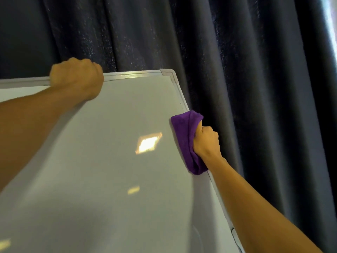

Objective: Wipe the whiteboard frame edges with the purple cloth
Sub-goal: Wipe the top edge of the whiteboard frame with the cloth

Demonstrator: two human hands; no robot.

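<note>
A whiteboard [113, 161] with a pale grey frame [135, 76] fills the lower left of the head view, tilted, its top right corner up near the middle. My left hand [77, 78] is closed over the top frame edge, fingers wrapped behind it. My right hand [207, 141] grips a folded purple cloth [186, 139] and presses it around the right frame edge, a little below the top right corner. The cloth covers that stretch of the frame.
Dark blue curtains [246, 70] hang in folds right behind and to the right of the board. A bright strip of window light [330, 33] shows at the far right. Ceiling lights reflect on the board surface.
</note>
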